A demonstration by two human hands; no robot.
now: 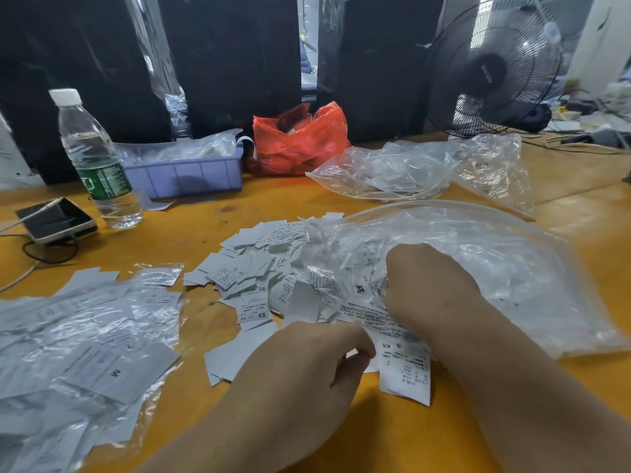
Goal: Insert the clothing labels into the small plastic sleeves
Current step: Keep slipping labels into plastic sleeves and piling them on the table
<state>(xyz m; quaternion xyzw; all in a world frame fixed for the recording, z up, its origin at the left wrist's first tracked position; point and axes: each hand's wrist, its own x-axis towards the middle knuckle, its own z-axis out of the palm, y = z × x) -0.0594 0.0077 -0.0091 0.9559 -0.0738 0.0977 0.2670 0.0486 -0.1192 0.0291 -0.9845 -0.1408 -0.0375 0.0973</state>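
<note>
Left hand [300, 367] pinches upright label [404, 370].

a yellow-orange wooden table [191, 233] fills the foreground, its top smooth and faintly glossy under even, cool light. dark panels [232, 59] stand upright along its far edge, with a narrow bright gap [308, 39] between two of them. at the right, a black fan [495, 68] with a wire cage sits on the table, and a pale wall [601, 42] rises behind it.
</note>
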